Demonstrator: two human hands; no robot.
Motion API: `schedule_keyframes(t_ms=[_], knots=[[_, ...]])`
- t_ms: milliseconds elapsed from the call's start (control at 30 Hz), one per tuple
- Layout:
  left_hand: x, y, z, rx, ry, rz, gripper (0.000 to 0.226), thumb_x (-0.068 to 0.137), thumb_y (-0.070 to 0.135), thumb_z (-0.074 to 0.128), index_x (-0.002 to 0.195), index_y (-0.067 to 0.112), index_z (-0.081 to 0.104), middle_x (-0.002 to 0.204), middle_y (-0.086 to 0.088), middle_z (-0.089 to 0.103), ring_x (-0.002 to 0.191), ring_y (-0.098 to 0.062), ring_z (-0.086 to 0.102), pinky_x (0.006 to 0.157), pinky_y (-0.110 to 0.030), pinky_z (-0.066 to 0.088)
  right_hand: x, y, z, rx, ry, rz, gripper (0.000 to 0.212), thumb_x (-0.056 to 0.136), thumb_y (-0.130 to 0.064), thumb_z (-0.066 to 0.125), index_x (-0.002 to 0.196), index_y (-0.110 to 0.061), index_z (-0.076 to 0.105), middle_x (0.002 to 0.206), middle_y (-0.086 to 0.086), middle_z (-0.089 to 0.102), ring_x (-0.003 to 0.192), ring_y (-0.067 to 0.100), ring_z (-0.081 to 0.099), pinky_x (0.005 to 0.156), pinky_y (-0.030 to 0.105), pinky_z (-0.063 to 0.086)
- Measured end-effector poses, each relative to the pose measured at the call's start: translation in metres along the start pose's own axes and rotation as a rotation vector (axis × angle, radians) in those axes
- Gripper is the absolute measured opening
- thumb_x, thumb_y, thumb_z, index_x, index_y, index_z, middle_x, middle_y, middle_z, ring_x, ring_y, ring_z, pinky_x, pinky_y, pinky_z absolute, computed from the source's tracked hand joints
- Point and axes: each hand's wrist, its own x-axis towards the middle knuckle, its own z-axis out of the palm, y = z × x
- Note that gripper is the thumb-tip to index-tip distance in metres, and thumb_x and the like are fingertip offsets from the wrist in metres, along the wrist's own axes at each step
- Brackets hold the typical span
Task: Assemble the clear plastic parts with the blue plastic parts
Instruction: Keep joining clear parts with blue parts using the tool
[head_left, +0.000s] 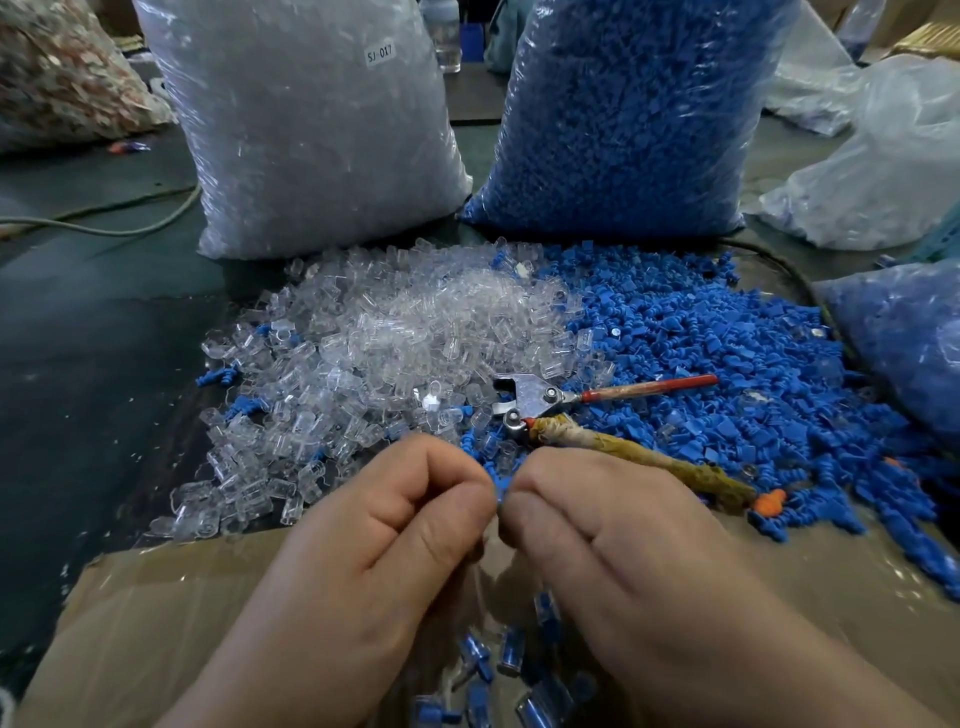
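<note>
Lower centre of frame: left hand (395, 525) and right hand (597, 535) meet fingertip to fingertip, fingers curled, both pinching small blue part (497, 486); only sliver shows between thumbs. Clear piece in grip: cannot tell. Just above hands, pliers (540, 402) lie across seam between clear parts pile (405, 332), centre, and blue parts pile (727, 353), centre right. Below hands, cardboard box (156, 597) holds joined clear-and-blue pieces (509, 660). Upper frame: clear bag (311, 119), blue bag (623, 114), both upright.

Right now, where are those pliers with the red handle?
In the head view the pliers lie right of centre, where the clear parts meet the blue parts, just beyond the right hand.
</note>
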Motion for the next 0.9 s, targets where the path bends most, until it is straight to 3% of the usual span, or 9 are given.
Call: schedule_keyframes(t_ms=[67, 133, 267, 400, 567, 700, 767, 833, 900], knots=[[-0.003, 0.0, 0.0, -0.028, -0.052, 0.096, 0.035, 0.083, 0.063, 0.064, 0.102, 0.034, 0.069, 0.072, -0.003, 0.066, 0.057, -0.015, 0.06, 0.05, -0.03, 0.049, -0.002, -0.004, -0.004, 0.611, -0.098, 0.245, 0.027, 0.078, -0.04, 0.049, 0.061, -0.02, 0.056, 0.052, -0.007, 0.048, 0.048, 0.008, 0.041, 0.045, 0.023, 0.032], [-0.005, 0.002, -0.001, 0.078, -0.042, 0.161, 0.031, 0.085, 0.059, 0.064, 0.104, 0.036, 0.068, 0.078, -0.001, 0.068, 0.062, -0.016, 0.064, 0.053, -0.035, 0.054, -0.001, -0.004, -0.008, 0.763, -0.146, 0.346, 0.028, 0.075, -0.033, 0.053, 0.053, -0.017, 0.053, 0.047, -0.001, 0.043, 0.044, 0.013, 0.036, 0.042, 0.026, 0.028], [-0.002, 0.002, -0.011, 0.473, 0.06, 0.108, 0.01, 0.08, 0.045, 0.064, 0.089, 0.042, 0.065, 0.081, 0.022, 0.068, 0.073, -0.001, 0.065, 0.065, -0.009, 0.048, 0.003, 0.011, -0.008, -0.061, -0.012, 0.232, 0.044, 0.088, -0.053, 0.041, 0.069, -0.014, 0.049, 0.059, -0.005, 0.053, 0.052, 0.008, 0.047, 0.053, 0.033, 0.041], [-0.002, 0.001, -0.007, 0.734, -0.098, 0.106, 0.021, 0.075, 0.054, 0.05, 0.087, 0.041, 0.061, 0.089, 0.028, 0.062, 0.078, 0.004, 0.06, 0.055, -0.014, 0.046, 0.0, 0.022, -0.006, -0.51, 0.034, 0.215, 0.041, 0.086, -0.07, 0.032, 0.084, -0.032, 0.045, 0.074, -0.013, 0.054, 0.064, 0.006, 0.049, 0.056, 0.032, 0.043], [-0.003, 0.0, 0.003, 0.79, -0.215, 0.124, 0.024, 0.074, 0.057, 0.051, 0.087, 0.041, 0.062, 0.079, 0.023, 0.059, 0.073, 0.002, 0.058, 0.06, -0.016, 0.048, 0.008, 0.028, 0.011, -0.624, 0.091, 0.193, 0.054, 0.078, -0.083, 0.03, 0.104, -0.036, 0.036, 0.099, -0.012, 0.061, 0.08, 0.02, 0.059, 0.045, 0.03, 0.015], [-0.001, -0.004, -0.005, 0.787, 0.032, 0.059, 0.034, 0.073, 0.072, 0.047, 0.098, 0.049, 0.054, 0.092, 0.032, 0.059, 0.074, 0.01, 0.057, 0.051, -0.013, 0.042, 0.021, 0.027, 0.023, -0.638, 0.124, 0.127, 0.06, 0.076, -0.085, 0.018, 0.102, -0.033, 0.034, 0.095, -0.009, 0.056, 0.081, 0.023, 0.06, 0.045, 0.028, 0.012], [0.003, -0.01, -0.009, 0.883, 0.157, 0.02, 0.049, 0.075, 0.077, 0.043, 0.116, 0.052, 0.049, 0.086, 0.024, 0.06, 0.069, 0.006, 0.054, 0.06, -0.017, 0.041, 0.024, 0.028, 0.025, -0.638, 0.118, 0.089, 0.056, 0.082, -0.08, 0.024, 0.11, -0.034, 0.038, 0.094, -0.006, 0.051, 0.084, 0.024, 0.06, 0.046, 0.029, 0.012], [0.007, -0.013, -0.007, 1.025, 0.158, 0.01, 0.066, 0.076, 0.077, 0.035, 0.136, 0.049, 0.042, 0.106, 0.027, 0.056, 0.084, 0.007, 0.048, 0.071, -0.02, 0.04, 0.026, 0.028, 0.026, -0.624, 0.106, 0.064, 0.047, 0.088, -0.074, 0.03, 0.11, -0.034, 0.042, 0.088, -0.006, 0.041, 0.083, 0.023, 0.058, 0.046, 0.029, 0.013], [0.008, -0.014, -0.001, 1.096, 0.098, -0.003, 0.066, 0.08, 0.074, 0.031, 0.14, 0.048, 0.042, 0.113, 0.025, 0.051, 0.096, 0.002, 0.051, 0.076, -0.02, 0.04, 0.028, 0.03, 0.026, -0.609, 0.102, 0.029, 0.038, 0.093, -0.066, 0.033, 0.107, -0.033, 0.045, 0.084, -0.007, 0.036, 0.08, 0.022, 0.055, 0.047, 0.031, 0.016]])
